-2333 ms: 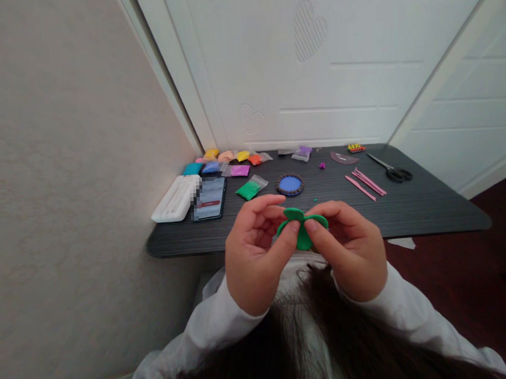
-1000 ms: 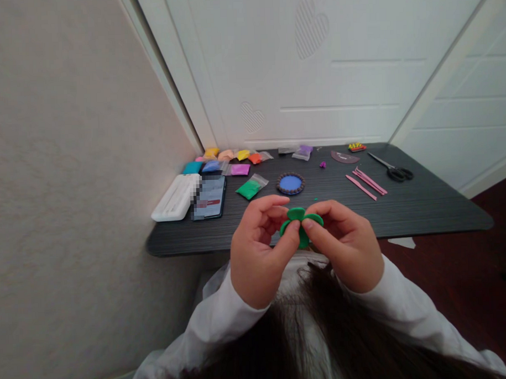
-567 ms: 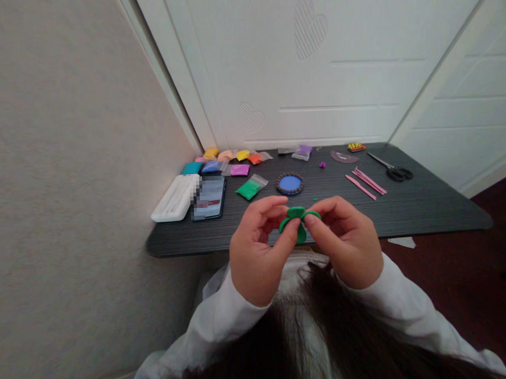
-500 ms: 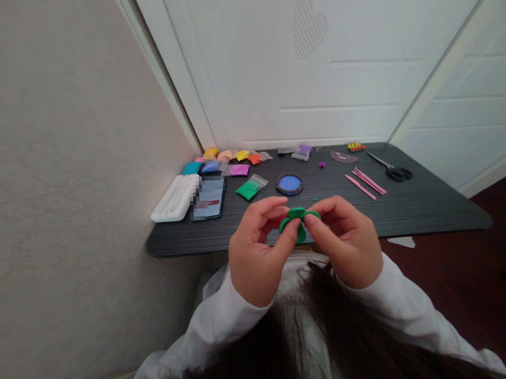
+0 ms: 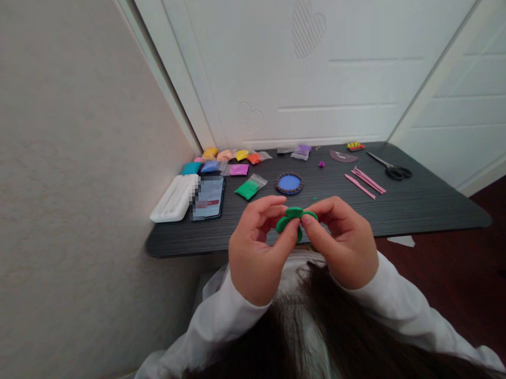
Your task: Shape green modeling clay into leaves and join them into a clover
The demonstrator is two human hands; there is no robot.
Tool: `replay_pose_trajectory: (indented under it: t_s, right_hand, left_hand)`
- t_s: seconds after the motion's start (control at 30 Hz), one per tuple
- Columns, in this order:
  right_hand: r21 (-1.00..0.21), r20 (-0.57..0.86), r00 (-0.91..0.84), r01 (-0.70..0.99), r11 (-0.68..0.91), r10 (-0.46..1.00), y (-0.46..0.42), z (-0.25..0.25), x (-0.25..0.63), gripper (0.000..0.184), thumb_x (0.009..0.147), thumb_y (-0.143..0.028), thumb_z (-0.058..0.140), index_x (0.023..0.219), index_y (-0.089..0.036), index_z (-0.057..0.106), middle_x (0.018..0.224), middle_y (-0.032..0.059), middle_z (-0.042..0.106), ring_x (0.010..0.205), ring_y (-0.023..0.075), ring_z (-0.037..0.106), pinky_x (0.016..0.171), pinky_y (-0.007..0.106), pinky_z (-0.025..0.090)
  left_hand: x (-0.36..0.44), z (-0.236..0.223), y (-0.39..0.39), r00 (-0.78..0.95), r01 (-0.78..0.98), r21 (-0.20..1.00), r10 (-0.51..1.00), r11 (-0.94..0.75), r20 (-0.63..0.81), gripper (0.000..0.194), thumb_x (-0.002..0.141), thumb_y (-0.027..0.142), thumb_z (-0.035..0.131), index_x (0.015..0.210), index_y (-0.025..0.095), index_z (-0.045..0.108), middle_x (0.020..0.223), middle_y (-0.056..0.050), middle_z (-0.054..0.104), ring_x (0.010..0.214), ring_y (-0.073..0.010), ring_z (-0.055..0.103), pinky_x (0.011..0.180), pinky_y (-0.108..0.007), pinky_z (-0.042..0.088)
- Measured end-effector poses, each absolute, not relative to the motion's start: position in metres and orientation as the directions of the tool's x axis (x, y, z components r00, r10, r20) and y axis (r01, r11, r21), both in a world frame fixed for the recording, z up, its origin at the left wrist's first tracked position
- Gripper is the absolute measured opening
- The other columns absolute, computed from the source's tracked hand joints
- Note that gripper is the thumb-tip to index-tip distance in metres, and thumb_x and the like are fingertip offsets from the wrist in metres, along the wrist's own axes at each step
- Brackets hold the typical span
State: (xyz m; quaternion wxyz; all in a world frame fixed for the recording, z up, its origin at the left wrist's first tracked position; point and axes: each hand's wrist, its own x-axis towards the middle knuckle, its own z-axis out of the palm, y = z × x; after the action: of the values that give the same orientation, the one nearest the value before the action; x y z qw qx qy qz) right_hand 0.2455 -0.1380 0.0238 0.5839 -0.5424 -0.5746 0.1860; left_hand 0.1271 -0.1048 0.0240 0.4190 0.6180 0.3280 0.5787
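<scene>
Both hands meet above the table's front edge on a green clay piece with several rounded petals, like a clover (image 5: pixel 294 212). My left hand (image 5: pixel 259 253) pinches its left side between thumb and fingers, with the index finger raised along the top. From the other side, my right hand (image 5: pixel 344 241) presses a petal between thumb and index finger. The thumbs nearly touch at the centre and cover part of the petals. Just beyond the hands lie a blue clay disc with a dark beaded rim (image 5: pixel 289 183) and an opened bag of green clay (image 5: pixel 250 187).
On the dark table (image 5: pixel 428 208), a phone (image 5: pixel 209 196) and a white case (image 5: pixel 176 197) lie left, below several clay bags (image 5: pixel 239 169). Rightward are pink modelling tools (image 5: pixel 366 181), black-handled scissors (image 5: pixel 395 170) and a small purple clay bit (image 5: pixel 321 164).
My hands have drawn slightly closer together. The green clover has turned and tilted between the fingers, so its lower petal shows less now. Things on the table have stayed put.
</scene>
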Motion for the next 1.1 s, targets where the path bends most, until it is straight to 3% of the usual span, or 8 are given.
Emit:
replay_pose_trajectory:
  t_s: [0.43,0.6,1.1]
  right_hand:
    - [-0.878,0.442,0.264,0.321,0.354,0.857,-0.1374,0.0237,0.2413,0.002,0.079,-0.024,0.054,0.08,-0.021,0.055,0.072,-0.0012,0.057,0.066,0.0121,0.053,0.061,0.028,0.042]
    - [-0.893,0.423,0.286,0.292,0.343,0.86,-0.1342,0.0219,0.2444,0.005,0.08,-0.027,0.054,0.081,-0.022,0.055,0.072,-0.001,0.057,0.065,0.0123,0.053,0.061,0.029,0.043]
    - [-0.894,0.403,0.288,0.326,0.307,0.869,-0.1319,0.0222,0.2454,0.008,0.078,-0.027,0.055,0.078,-0.02,0.056,0.068,-0.001,0.057,0.064,0.012,0.053,0.06,0.027,0.042]
  left_hand:
    - [0.1336,0.0239,-0.1029,0.08,-0.317,0.901,0.938,-0.296,0.336,0.029,0.067,0.009,0.065,0.09,0.022,0.053,0.075,0.003,0.063,0.07,-0.0079,0.061,0.064,-0.017,0.048]
    - [0.1323,0.0207,-0.0998,0.177,-0.467,0.866,0.94,-0.18,0.291,0.037,0.07,0.009,0.063,0.101,0.025,0.052,0.081,0.003,0.062,0.074,-0.0074,0.06,0.063,-0.016,0.049]
    - [0.1332,0.0224,-0.101,0.096,-0.273,0.915,0.938,-0.298,0.334,0.036,0.069,0.009,0.063,0.1,0.022,0.051,0.076,0.003,0.059,0.072,-0.0083,0.059,0.065,-0.018,0.049]
